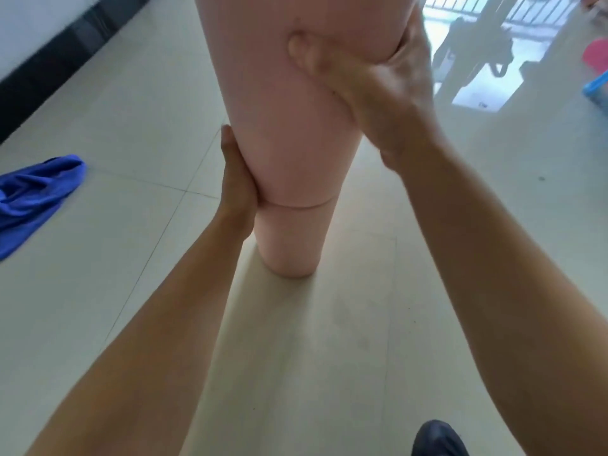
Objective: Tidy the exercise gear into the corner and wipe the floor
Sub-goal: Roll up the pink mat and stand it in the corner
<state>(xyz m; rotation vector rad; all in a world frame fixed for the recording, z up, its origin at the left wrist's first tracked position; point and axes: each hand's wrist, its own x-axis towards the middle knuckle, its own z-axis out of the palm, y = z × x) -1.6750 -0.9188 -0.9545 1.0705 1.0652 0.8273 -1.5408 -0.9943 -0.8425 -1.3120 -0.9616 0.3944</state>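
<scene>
Rolled mat (296,153) held upright on floor (131,307).
The left hand (238,182) grasped its lower side, the right hand (371,80) clasped it higher; cloth (33,199) lay left of mat.

A rolled pink mat (296,153) stands on end on the pale tiled floor (131,126). The left hand (238,182) clasps its lower left side and the right hand (371,80) grips higher up, thumb dented into the foam. A crumpled blue cloth (36,195) lies toward the floor's left edge, well apart from the mat.
</scene>
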